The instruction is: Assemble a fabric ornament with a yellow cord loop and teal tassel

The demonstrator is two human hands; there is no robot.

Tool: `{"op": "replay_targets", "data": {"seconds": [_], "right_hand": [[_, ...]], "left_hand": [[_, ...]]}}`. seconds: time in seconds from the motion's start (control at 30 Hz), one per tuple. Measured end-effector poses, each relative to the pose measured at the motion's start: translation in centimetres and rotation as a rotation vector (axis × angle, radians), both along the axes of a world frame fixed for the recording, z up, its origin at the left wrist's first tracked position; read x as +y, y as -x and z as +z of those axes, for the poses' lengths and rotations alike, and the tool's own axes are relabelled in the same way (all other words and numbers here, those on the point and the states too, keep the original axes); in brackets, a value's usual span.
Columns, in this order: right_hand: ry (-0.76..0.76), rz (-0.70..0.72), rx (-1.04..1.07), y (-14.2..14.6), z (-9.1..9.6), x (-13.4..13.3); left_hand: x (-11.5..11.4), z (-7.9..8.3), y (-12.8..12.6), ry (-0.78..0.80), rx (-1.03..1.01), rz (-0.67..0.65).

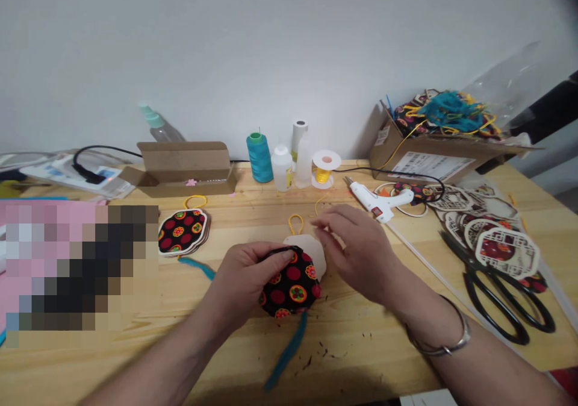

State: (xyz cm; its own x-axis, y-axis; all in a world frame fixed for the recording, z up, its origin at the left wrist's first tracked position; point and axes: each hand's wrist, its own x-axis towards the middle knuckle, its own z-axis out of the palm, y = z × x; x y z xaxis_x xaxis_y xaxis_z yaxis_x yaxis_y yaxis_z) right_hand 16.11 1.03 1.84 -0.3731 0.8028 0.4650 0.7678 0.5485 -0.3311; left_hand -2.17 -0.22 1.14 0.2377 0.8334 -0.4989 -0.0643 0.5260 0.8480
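Note:
My left hand (253,273) pinches a black fabric-covered piece (289,285) with red and flower-like spots between thumb and fingers. Behind it shows a pale scalloped backing (313,246), with a yellow cord loop (295,224) at its top and a teal tassel (289,352) hanging below. Just right of the backing, my right hand (347,249) has its fingers bent together, the tips by the backing's upper right edge. Whatever those fingertips hold, if anything, is too small to make out. To the left lies a stack of finished-looking patterned pieces (183,231) with a similar loop and tassel.
A white glue gun (377,198) and large black scissors (497,291) lie at right, near wooden cutouts (506,249). Along the wall stand a teal thread cone (259,159), clear bottles (283,168), a yellow cord spool (323,174), an open carton (185,168) and a filled box (419,153).

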Motion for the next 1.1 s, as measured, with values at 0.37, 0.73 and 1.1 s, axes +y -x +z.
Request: {"op": "replay_targets", "data": {"seconds": [0.37, 0.73, 1.1], "right_hand": [[-0.052, 0.197, -0.037, 1.1, -0.7, -1.0], [-0.036, 0.220, -0.206, 0.9, -0.6, -1.1], [-0.003, 0.090, -0.179, 1.8, -0.4, -1.7]], "left_hand": [[-0.1, 0.0, 0.1, -0.181, 0.119, -0.087], [-0.2, 0.4, 0.0, -0.339, 0.323, -0.117], [-0.3, 0.3, 0.0, -0.378, 0.335, -0.125]]}}
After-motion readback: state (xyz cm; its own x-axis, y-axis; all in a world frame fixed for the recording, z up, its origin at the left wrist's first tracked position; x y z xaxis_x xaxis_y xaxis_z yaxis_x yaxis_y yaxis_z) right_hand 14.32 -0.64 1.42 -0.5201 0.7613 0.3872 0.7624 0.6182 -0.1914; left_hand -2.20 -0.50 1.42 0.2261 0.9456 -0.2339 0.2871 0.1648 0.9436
